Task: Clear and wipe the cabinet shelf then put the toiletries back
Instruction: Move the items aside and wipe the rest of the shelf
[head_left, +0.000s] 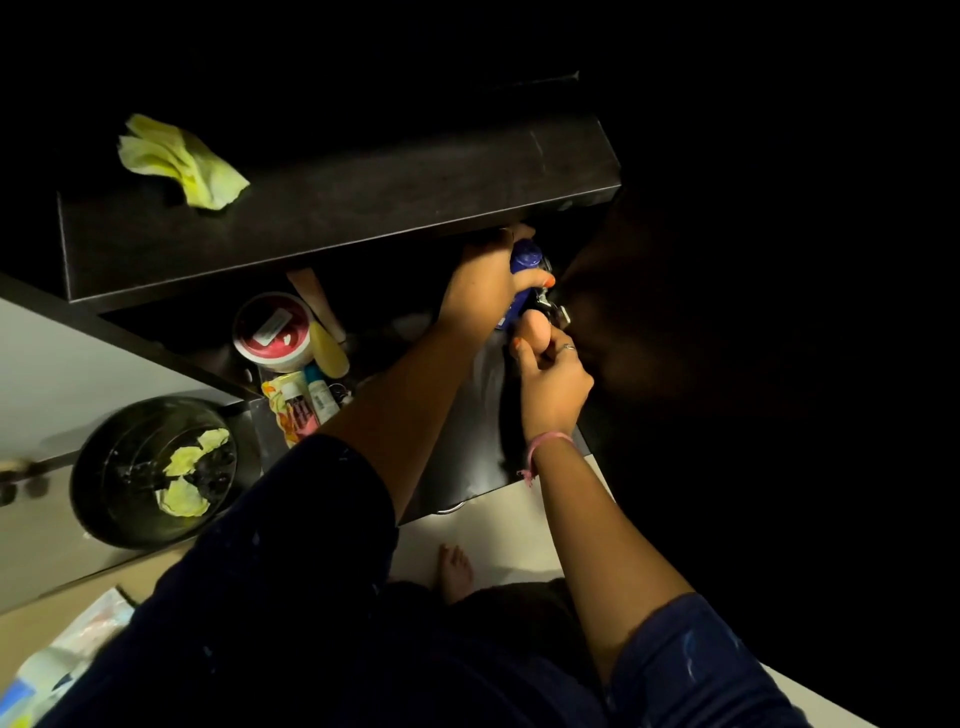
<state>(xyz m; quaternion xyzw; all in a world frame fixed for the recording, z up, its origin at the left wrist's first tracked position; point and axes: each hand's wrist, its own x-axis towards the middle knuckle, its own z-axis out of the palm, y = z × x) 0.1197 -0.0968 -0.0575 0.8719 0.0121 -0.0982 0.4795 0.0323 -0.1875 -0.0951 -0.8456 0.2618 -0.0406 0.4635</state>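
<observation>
While left hand (480, 283) grips one blue bottle (524, 260), right hand (553, 382) pinches peach object (535, 328).

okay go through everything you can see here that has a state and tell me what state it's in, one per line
Left hand: gripping the blue bottle.
Blue bottle: capped, held under the top shelf.
Right hand: curled round a peach-coloured item; what it is, unclear.
Yellow cloth: crumpled, lying on the top shelf.
Red-lidded tub: lid on, standing on the lower shelf.
Black bin: open, holding crumpled yellow scraps.
</observation>
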